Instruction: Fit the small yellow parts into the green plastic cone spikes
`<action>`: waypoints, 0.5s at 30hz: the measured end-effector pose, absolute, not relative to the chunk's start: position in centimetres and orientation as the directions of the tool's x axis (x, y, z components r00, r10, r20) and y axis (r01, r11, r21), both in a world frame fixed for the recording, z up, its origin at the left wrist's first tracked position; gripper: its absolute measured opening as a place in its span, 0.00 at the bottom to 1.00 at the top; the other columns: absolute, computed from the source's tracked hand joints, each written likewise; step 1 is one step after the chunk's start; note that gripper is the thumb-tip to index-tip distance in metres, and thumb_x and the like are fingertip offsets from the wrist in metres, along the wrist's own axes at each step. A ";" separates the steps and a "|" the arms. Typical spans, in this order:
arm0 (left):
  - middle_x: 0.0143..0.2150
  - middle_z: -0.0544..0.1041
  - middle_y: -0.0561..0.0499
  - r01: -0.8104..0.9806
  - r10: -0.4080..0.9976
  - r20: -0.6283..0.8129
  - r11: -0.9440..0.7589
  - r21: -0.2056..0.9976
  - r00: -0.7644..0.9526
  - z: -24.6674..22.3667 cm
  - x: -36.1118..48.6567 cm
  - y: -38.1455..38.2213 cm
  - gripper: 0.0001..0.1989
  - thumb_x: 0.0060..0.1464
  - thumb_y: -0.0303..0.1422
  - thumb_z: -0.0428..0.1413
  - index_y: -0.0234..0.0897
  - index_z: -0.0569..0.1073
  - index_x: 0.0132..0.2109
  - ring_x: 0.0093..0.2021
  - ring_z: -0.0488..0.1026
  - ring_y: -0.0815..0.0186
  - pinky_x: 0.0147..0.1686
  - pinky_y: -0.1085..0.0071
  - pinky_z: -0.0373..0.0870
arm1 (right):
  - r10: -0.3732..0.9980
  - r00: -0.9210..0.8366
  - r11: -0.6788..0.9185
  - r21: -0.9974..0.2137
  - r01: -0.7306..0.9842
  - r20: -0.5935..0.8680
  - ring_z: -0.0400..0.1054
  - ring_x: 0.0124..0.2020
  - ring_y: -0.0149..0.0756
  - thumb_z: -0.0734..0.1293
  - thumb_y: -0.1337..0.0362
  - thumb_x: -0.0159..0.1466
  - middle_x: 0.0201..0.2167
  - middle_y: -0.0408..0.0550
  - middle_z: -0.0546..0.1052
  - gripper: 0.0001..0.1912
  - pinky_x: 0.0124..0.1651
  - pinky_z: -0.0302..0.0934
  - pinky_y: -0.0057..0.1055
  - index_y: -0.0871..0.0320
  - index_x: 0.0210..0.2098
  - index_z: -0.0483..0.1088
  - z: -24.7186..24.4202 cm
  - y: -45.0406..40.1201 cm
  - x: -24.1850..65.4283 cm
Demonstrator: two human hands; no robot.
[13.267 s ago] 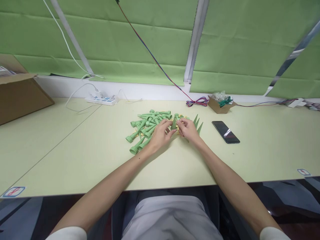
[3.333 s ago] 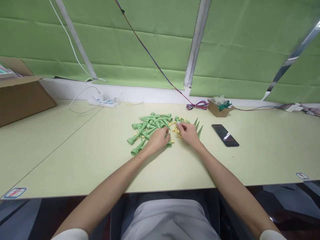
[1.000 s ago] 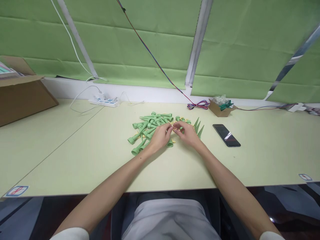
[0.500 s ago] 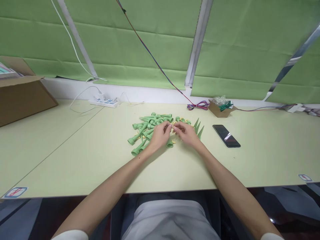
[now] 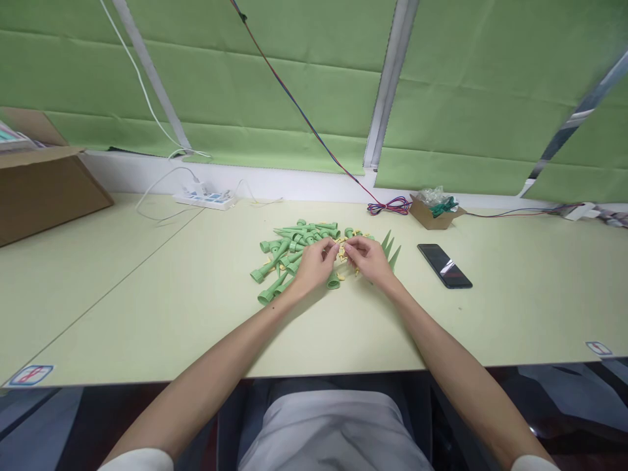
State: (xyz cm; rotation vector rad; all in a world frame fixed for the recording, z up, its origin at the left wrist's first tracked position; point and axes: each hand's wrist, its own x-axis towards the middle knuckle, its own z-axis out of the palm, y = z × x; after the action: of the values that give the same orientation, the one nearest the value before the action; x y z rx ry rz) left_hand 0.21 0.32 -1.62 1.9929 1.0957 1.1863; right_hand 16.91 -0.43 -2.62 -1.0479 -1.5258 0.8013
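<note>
My left hand (image 5: 316,263) is closed in a pinch over the middle of a pile of green plastic plant-watering spikes (image 5: 267,271). Facing it, a small gap away, my right hand (image 5: 371,259) is also pinched, thumb against fingers. Whatever sits between the fingertips of either hand is too small to make out. Small yellow plastic pieces (image 5: 342,252) lie between and around the hands. One green spike (image 5: 333,281) shows its round open end just below my left hand. Several pointed green spikes (image 5: 391,248) stick out beyond my right hand.
A black phone (image 5: 444,266) lies to the right of the pile. Behind it stand a small cardboard box (image 5: 432,217) with plastic wrap and a bundled red-blue cable (image 5: 388,207). A power strip (image 5: 206,199) and a large cardboard box (image 5: 49,196) are at the left.
My right hand has drawn slightly to the right, widening the gap between the hands, so more yellow pieces show there. My left hand has stayed almost still.
</note>
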 end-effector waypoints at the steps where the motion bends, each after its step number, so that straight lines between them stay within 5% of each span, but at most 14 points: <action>1: 0.27 0.71 0.54 0.356 0.864 0.429 -0.500 0.789 0.264 -1.6 0.2 0.4 0.14 0.64 0.39 0.51 0.38 0.69 0.32 0.27 0.66 0.67 0.32 0.70 0.62 | 0.923 -0.028 0.382 -0.902 0.201 0.385 0.68 0.23 0.35 0.69 0.48 0.61 0.25 0.45 0.75 0.17 0.26 0.64 0.33 0.56 0.33 0.72 -2.7 -0.3 17.0; 15: 0.28 0.73 0.54 0.393 0.870 0.430 -0.493 0.776 0.243 -1.4 0.2 0.2 0.13 0.63 0.39 0.52 0.38 0.69 0.32 0.26 0.65 0.69 0.30 0.70 0.61 | 0.922 0.065 0.359 -0.907 0.221 0.381 0.68 0.20 0.34 0.71 0.45 0.60 0.25 0.46 0.75 0.19 0.25 0.63 0.33 0.55 0.32 0.71 -3.1 0.1 17.3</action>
State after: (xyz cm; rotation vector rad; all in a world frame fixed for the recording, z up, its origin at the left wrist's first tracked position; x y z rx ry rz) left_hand 0.17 0.17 -1.36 1.9990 1.1491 1.1979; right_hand 17.35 0.11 -3.08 -1.1108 -1.4328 0.7421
